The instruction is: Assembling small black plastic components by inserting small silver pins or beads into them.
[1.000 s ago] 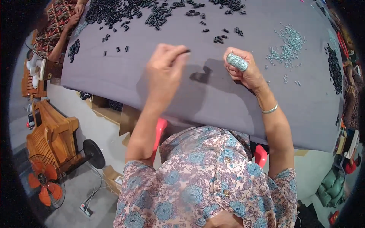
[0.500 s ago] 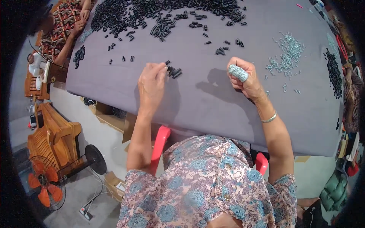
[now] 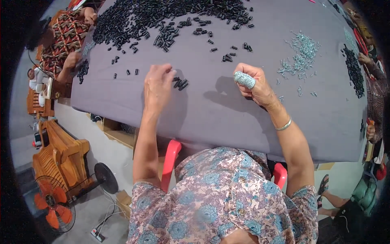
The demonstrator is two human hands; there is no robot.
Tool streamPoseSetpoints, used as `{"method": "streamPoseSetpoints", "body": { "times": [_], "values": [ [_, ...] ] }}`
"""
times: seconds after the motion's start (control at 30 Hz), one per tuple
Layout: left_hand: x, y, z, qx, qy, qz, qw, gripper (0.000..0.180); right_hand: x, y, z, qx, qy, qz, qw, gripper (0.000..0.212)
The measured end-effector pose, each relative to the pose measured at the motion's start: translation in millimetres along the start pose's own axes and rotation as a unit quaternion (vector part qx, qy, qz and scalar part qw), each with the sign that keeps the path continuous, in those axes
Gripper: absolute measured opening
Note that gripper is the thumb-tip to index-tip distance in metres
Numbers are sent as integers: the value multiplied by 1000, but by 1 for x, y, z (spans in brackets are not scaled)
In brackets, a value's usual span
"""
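My left hand [image 3: 157,87] is over the grey cloth at the middle left, its thumb and fingers bent and a little apart, fingertips slightly blurred. I see nothing between them. Just right of its fingertips lies a small cluster of short black cylindrical pieces [image 3: 181,83]. My right hand [image 3: 255,85] is closed above the cloth. Its thumb wears a speckled white-and-green wrap [image 3: 245,79]. Whatever the curled fingers hold, if anything, is hidden. To its right a loose pile of small silvery-green pieces [image 3: 301,55] is spread out.
A large heap of black pieces [image 3: 134,22] covers the far side of the grey-clothed table [image 3: 227,126]. More black pieces [image 3: 354,73] lie at the right edge. Co-workers' hands show at left [image 3: 72,60] and right [image 3: 365,59]. An orange-bladed fan [image 3: 53,203] stands on the floor.
My left hand has drawn slightly away from the black cluster, and its pinched fingers have parted. My right hand stays closed. The whole view has shifted a little; the co-workers' hands have moved.
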State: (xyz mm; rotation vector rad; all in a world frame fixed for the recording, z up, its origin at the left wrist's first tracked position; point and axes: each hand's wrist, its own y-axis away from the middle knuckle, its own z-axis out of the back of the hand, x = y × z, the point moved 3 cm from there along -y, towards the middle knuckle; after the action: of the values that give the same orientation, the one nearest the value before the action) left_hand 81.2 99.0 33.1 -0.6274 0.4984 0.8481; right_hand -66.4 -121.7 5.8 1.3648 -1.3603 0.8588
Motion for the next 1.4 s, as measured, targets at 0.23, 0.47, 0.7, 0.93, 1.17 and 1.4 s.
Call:
{"method": "streamPoseSetpoints", "body": {
  "times": [0.23,0.47,0.7,0.93,1.17,1.4],
  "values": [
    [-11,11,-4,42,35,24,998,17,1,1,0,4,6,0,1000,27],
    [-14,-14,-4,-16,22,-46,999,17,2,1,-2,-3,32,11,999,26],
    [-17,-53,-31,6,46,-68,997,17,10,3,-9,-7,114,35,993,21],
    [-5,-90,-49,-16,4,-89,996,20,6,-1,-6,12,148,86,985,24],
    [-10,-119,-74,22,-33,-100,994,20,9,1,-7,12,139,77,987,29],
    [-13,-123,-91,71,-98,-161,980,23,7,0,-8,13,129,82,988,29]
  ]
}}
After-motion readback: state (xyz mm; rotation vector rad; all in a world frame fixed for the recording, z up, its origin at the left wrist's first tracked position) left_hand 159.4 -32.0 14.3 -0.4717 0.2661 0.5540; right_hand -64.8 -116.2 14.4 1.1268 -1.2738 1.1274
